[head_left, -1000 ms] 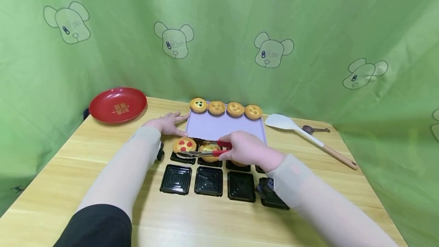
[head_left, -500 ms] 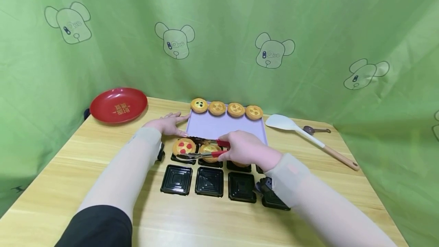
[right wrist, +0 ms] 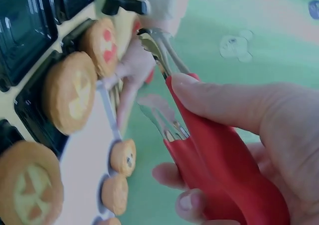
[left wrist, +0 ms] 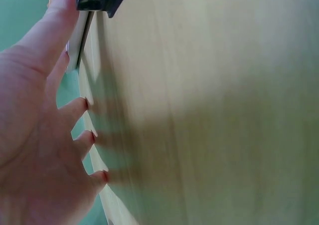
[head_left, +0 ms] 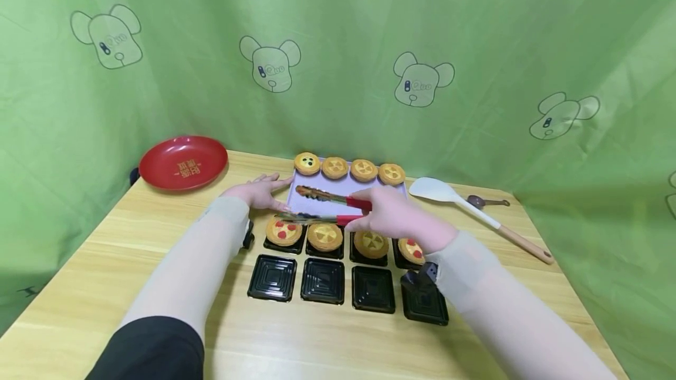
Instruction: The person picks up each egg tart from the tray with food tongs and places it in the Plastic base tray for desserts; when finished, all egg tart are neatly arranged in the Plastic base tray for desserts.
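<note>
My right hand (head_left: 388, 213) grips red-handled tongs (right wrist: 214, 160), whose spread metal arms hold nothing and hang over the lilac tray (head_left: 348, 185). Below them, an egg tart with red spots (head_left: 284, 231) sits in the leftmost black square holder of the nearer row. Three more tarts stand in line to its right: two with wedge patterns (head_left: 324, 237) and one red-spotted tart (head_left: 411, 251), partly hidden by the wrist. My left hand (head_left: 259, 193) rests at the tray's left edge with fingers spread; in the left wrist view its fingertips meet the wooden tabletop (left wrist: 209, 110).
Several tarts (head_left: 364, 170) line the tray's far edge, the leftmost dark-spotted. Another row of black holders (head_left: 323, 280) lies nearer the person. A red plate (head_left: 183, 163) is at back left; a white spatula (head_left: 438, 188) and brown measuring spoon (head_left: 483, 200) lie right. Green curtain (head_left: 338, 28) behind.
The tongs have come off the leftmost red-spotted tart, rising away and slightly right over the tray, with their arms wider apart. That tart stays in its holder. The left hand has not moved.
</note>
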The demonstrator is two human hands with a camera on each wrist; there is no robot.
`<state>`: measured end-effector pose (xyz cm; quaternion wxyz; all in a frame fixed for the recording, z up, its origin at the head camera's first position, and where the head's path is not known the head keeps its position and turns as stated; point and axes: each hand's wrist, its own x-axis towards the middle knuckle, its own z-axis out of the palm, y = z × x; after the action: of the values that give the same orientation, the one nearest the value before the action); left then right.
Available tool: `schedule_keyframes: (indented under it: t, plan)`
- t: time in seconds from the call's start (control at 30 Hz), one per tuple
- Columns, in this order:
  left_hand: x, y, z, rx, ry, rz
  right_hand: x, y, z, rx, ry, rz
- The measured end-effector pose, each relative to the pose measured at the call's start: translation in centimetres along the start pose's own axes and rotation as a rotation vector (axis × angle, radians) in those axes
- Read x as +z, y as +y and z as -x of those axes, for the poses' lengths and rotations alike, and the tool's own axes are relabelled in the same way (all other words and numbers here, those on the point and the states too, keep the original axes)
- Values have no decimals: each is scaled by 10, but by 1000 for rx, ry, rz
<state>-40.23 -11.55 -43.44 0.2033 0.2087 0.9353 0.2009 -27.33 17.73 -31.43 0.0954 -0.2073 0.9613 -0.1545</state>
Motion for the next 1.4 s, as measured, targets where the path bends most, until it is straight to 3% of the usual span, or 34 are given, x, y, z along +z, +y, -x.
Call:
schedule_keyframes:
  t: [0.2, 0.4, 0.83, 1.13, 1.4]
  plan:
    - [0, -3, 0, 6, 0, -8, -11, 16, -18, 86, 74, -19]
    - [-1, -3, 0, 1, 0, -13, -4, 35, -51, 149, 129, 21]
    - [0, 0, -1, 16, 5, -28, 2, 33, -108, 263, 70, 13]
    - [0, 0, -2, 15, -4, -24, 9, 31, -123, 294, 59, 24]
    - [6, -16, -17, 19, 5, 2, 13, 33, -129, 270, 60, 54]
